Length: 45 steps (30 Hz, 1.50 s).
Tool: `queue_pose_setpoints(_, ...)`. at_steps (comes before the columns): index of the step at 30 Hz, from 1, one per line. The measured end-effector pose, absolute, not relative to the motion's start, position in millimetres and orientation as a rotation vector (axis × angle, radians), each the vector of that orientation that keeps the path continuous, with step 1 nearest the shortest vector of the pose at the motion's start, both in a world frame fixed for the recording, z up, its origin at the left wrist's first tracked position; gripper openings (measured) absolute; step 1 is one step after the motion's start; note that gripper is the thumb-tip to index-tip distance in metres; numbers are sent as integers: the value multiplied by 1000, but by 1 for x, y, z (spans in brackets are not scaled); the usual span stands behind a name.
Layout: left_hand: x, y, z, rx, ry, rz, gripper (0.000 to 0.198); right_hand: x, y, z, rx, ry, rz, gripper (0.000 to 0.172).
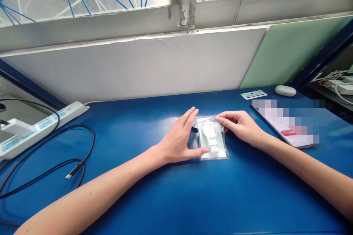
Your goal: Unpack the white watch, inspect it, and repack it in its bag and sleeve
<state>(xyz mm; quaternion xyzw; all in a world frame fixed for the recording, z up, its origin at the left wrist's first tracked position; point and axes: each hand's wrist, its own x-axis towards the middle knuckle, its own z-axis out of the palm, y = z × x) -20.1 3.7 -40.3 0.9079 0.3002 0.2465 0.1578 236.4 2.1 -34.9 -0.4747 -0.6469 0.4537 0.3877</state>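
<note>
On the blue table lies a clear plastic bag with a white item inside; it has a round part and a strap-like band, and its exact kind cannot be made out. My right hand pinches the bag's upper right edge between thumb and fingers. At the left side of the bag is my left hand, its thumb and fingers spread apart. The left thumb tip reaches over the bag's lower left edge. Whether it presses on the plastic I cannot tell.
A white power strip with a plugged-in adapter and a looped black cable lie at the left. At the right are a tablet-like screen, partly blurred, a card and a white earbud case. A wall panel stands behind.
</note>
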Motion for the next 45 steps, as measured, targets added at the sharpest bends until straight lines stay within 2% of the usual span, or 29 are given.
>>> queue_pose_setpoints(4, -19, 3, -38, 2649, 801, 658, 118, 234, 1, -36, -1218, -1604, 1203, 37)
queue_pose_setpoints(10, -18, 5, -39, 2601, 822, 589, 119, 232, 0, -32, -1190, -1642, 1170, 37)
queue_pose_setpoints(13, -18, 5, -39, 2608, 839, 554, 111, 233, 2, -36, -1149, -1617, 1175, 31)
queue_pose_setpoints(20, -16, 4, -36, 2653, 849, 557, 77, 237, 6, -43, -1105, -1662, 1126, 22)
queue_pose_setpoints(34, -19, 5, -39, 2591, 819, 681, 66, 230, 1, -37, -1123, -1463, 1167, 26)
queue_pose_setpoints(41, -18, 5, -39, 2598, 971, 491, 76, 231, 3, -40, -1173, -1496, 1191, 22)
queue_pose_setpoints(45, -18, 5, -37, 2622, 908, 449, 100, 233, 5, -42, -1165, -1532, 1195, 19)
